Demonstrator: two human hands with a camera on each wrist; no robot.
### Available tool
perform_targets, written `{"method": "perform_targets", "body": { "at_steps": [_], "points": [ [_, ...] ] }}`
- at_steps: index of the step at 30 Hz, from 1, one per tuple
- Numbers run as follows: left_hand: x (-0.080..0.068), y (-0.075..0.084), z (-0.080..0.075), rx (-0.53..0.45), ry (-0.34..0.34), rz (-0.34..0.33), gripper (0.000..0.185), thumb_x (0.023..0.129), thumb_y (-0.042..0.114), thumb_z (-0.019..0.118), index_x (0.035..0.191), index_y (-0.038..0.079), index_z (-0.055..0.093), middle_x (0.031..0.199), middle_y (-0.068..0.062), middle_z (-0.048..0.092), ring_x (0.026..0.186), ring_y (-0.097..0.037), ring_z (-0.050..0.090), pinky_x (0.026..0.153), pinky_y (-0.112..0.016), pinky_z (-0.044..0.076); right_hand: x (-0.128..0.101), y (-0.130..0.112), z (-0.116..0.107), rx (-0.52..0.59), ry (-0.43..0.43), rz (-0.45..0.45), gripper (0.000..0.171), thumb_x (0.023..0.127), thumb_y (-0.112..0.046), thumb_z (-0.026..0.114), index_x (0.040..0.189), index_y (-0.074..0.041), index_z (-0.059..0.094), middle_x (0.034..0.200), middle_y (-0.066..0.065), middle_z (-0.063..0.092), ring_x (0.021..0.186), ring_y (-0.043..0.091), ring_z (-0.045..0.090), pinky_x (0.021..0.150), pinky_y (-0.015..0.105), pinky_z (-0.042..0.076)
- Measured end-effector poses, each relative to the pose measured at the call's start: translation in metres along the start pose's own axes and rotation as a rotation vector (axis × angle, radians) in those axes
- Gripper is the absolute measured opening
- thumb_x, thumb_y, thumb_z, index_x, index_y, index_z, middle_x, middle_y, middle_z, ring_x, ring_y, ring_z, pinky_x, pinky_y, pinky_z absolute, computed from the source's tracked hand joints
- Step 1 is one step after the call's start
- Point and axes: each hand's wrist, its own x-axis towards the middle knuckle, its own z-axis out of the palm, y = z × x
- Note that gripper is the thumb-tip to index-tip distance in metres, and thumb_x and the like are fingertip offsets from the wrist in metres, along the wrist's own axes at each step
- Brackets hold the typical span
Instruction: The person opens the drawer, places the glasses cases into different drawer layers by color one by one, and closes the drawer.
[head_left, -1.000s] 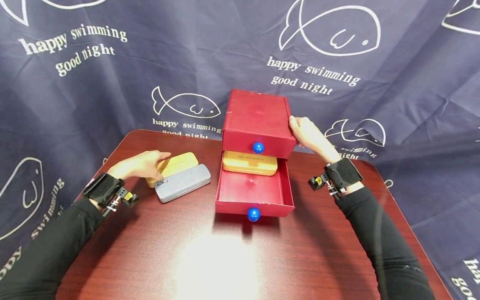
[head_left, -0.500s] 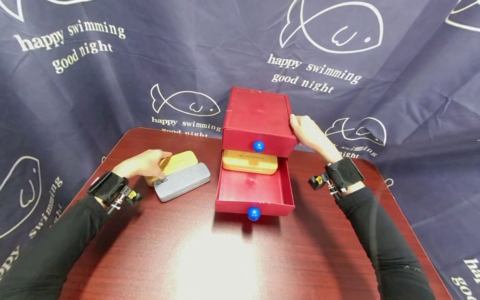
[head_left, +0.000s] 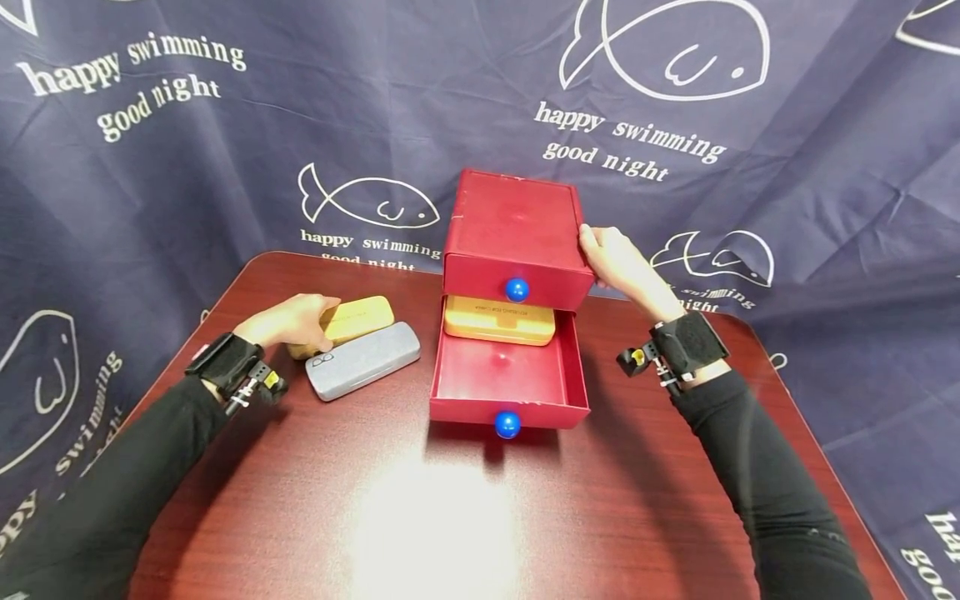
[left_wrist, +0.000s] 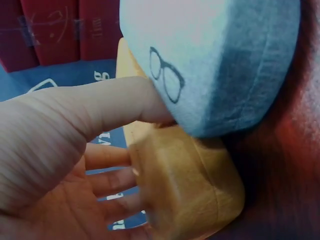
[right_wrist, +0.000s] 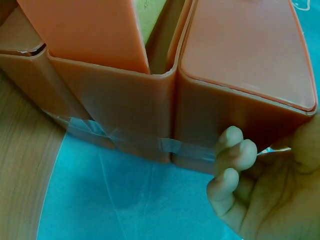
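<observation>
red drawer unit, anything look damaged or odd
Slightly: the open drawer has ragged pale marks, like chipping, on its front rim. In the right wrist view, clear tape spans seams on the red unit, looking makeshift.

In the head view, the left hand covers one end of the yellow case, and the right hand has its fingers mostly behind the red cabinet. Lettering on the yellow box inside the open drawer is too small to read. The left wrist view's top edge cuts off the gray case.
</observation>
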Motion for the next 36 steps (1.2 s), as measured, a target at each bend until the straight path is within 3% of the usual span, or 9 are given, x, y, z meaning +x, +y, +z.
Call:
{"method": "perform_targets", "body": {
  "at_steps": [4, 10, 15, 23, 29, 36],
  "points": [
    [0.005, -0.002, 0.003, 0.007, -0.013, -0.002, 0.086, 0.066, 0.014, 0.084, 0.138, -0.018, 0.047, 0.126, -0.034, 0.061, 0.114, -0.042, 0.058, 0.104, -0.056, 0.048, 0.0, -0.001, 0.001, 0.001, -0.004, 0.004, 0.046, 0.109, -0.029, 0.032, 0.074, -0.006, 0.051, 0.052, -0.002, 0.05, 0.044, 0.022, 0.056, 0.052, 0.026, 0.046],
    [0.013, -0.003, 0.005, 0.043, 0.023, 0.046, 0.07, 0.062, 0.014, 0.088, 0.12, -0.012, 0.058, 0.103, -0.023, 0.065, 0.095, -0.035, 0.058, 0.09, -0.051, 0.051, 0.0, -0.001, 0.0, -0.002, 0.001, -0.004, 0.047, 0.109, -0.03, 0.031, 0.074, -0.006, 0.052, 0.052, -0.002, 0.051, 0.043, 0.02, 0.056, 0.053, 0.026, 0.045],
    [0.016, -0.001, 0.005, 0.069, 0.026, 0.053, 0.069, 0.06, 0.015, 0.09, 0.118, -0.01, 0.059, 0.102, -0.022, 0.06, 0.092, -0.032, 0.057, 0.086, -0.048, 0.052, 0.0, -0.001, 0.0, 0.008, 0.0, 0.005, 0.046, 0.109, -0.03, 0.032, 0.075, -0.006, 0.052, 0.053, -0.002, 0.051, 0.043, 0.019, 0.055, 0.052, 0.026, 0.045],
    [0.016, 0.005, 0.001, 0.093, -0.015, 0.046, 0.073, 0.06, 0.014, 0.088, 0.12, -0.012, 0.056, 0.109, -0.025, 0.055, 0.093, -0.033, 0.057, 0.087, -0.048, 0.053, 0.0, -0.001, 0.001, 0.013, 0.006, 0.005, 0.046, 0.108, -0.03, 0.032, 0.075, -0.006, 0.053, 0.053, -0.002, 0.051, 0.043, 0.018, 0.055, 0.049, 0.025, 0.046],
    [0.021, 0.006, -0.001, 0.119, -0.049, 0.055, 0.066, 0.059, 0.016, 0.089, 0.111, -0.01, 0.057, 0.1, -0.021, 0.056, 0.088, -0.031, 0.056, 0.083, -0.045, 0.053, 0.001, 0.0, 0.001, 0.012, 0.006, 0.003, 0.046, 0.108, -0.03, 0.032, 0.074, -0.006, 0.052, 0.052, -0.002, 0.05, 0.043, 0.02, 0.056, 0.05, 0.025, 0.045],
    [0.026, 0.009, -0.005, 0.143, -0.086, 0.087, 0.056, 0.06, 0.018, 0.088, 0.101, -0.006, 0.059, 0.092, -0.015, 0.058, 0.085, -0.028, 0.055, 0.079, -0.043, 0.052, 0.001, 0.001, 0.001, 0.024, 0.002, 0.006, 0.046, 0.109, -0.031, 0.032, 0.075, -0.007, 0.052, 0.052, -0.003, 0.05, 0.04, 0.012, 0.051, 0.05, 0.025, 0.045]
  ]
}}
